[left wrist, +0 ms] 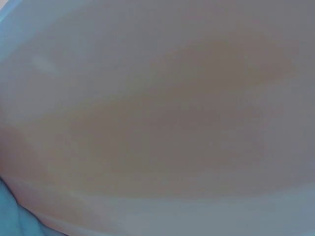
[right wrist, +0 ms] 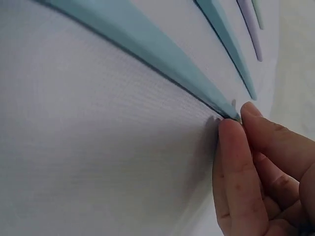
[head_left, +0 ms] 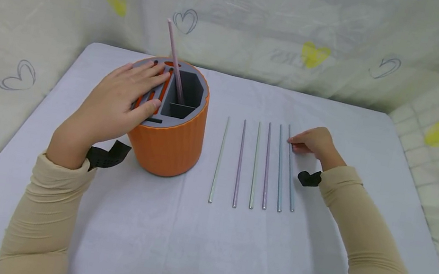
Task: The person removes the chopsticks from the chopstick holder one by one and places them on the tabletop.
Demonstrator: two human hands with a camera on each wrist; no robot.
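My left hand (head_left: 130, 89) lies with its fingers spread over the slotted grey top of an orange utensil holder (head_left: 170, 150). A pink chopstick (head_left: 175, 58) leans upright in the holder's large compartment. To the right, my right hand (head_left: 315, 145) pinches the rightmost blue chopstick (head_left: 292, 175) near its far end, thumb and fingertips meeting there in the right wrist view. That chopstick (right wrist: 152, 44) still lies along the table. Beside it lies another blue chopstick (head_left: 280, 173). The left wrist view is a blur of orange-brown and grey.
Further left in the same row lie a purple chopstick (head_left: 267, 171), a green chopstick (head_left: 255, 169), another purple chopstick (head_left: 239, 166) and a pale green chopstick (head_left: 218, 163). They rest on a white-covered table (head_left: 202, 244). A patterned curtain (head_left: 252, 41) hangs behind the table's far edge.
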